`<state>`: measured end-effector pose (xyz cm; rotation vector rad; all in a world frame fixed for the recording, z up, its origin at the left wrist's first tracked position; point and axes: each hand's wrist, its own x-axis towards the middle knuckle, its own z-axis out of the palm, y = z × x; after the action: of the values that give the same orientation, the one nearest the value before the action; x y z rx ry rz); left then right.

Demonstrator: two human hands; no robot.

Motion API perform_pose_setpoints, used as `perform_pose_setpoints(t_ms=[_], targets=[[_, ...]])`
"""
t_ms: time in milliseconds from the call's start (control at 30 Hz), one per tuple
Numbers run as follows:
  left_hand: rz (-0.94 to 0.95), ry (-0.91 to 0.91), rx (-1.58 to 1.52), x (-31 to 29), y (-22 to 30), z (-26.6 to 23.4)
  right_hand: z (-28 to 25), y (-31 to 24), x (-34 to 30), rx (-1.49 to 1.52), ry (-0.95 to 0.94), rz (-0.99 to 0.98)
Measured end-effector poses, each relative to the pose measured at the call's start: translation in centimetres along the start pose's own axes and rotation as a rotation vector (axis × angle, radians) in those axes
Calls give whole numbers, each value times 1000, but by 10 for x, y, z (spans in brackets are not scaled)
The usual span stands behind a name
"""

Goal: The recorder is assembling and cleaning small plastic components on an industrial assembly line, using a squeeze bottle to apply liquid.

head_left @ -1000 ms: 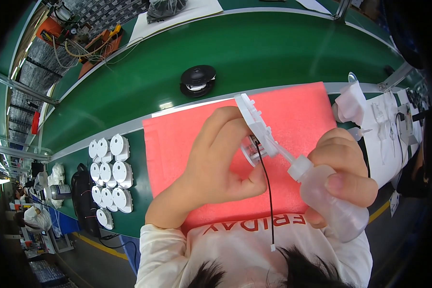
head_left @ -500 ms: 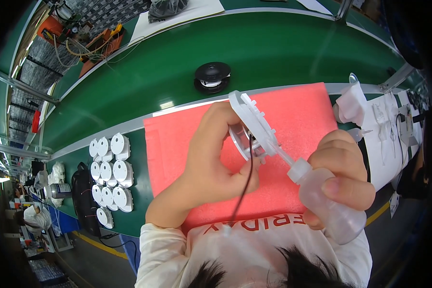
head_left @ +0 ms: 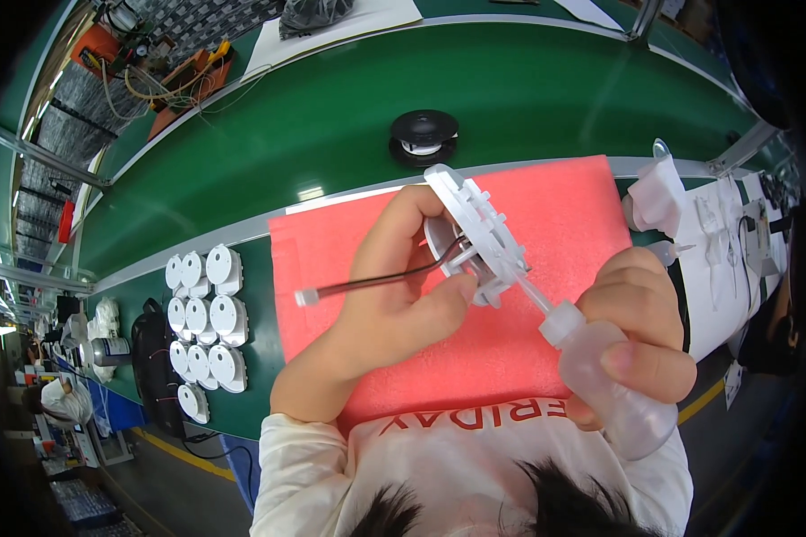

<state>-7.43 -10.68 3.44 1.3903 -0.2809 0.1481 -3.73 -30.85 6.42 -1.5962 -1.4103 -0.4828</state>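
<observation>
My left hand (head_left: 394,300) grips a round white plastic housing (head_left: 479,224) by its edge, tilted up over the pink mat. A dark cable (head_left: 376,280) comes out of the housing and lies across my fingers, ending in a small white connector. My right hand (head_left: 640,313) is wrapped round a translucent squeeze bottle (head_left: 622,389). The bottle's thin nozzle points up and left, its tip at the lower right edge of the housing. Whether anything comes out of the tip cannot be seen.
A pink foam mat (head_left: 546,358) covers the bench before me. Several white round housings (head_left: 210,318) stand in rows at the left, beside a black bag (head_left: 157,367). A black round part (head_left: 424,136) sits on the green surface beyond. White paper (head_left: 721,268) and a second nozzle bottle (head_left: 667,252) lie right.
The cable has swung from hanging toward me to pointing left. The housing has turned slightly in my left hand. The black round part has shifted right on the green surface.
</observation>
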Motion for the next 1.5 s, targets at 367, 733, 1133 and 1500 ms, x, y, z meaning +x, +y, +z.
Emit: perform_pose_setpoints(t_ms=[367, 733, 1133, 1500], targets=[[-130, 58, -274, 1, 5, 4, -1, 2, -1, 12, 8, -35], [-298, 48, -724, 2, -1, -4, 0, 11, -10, -6, 57, -205], [-389, -124, -985, 7, -5, -4, 8, 12, -1, 36, 176, -195], [-573, -137, -1369, 8, -12, -11, 8, 15, -9, -66, 40, -145]])
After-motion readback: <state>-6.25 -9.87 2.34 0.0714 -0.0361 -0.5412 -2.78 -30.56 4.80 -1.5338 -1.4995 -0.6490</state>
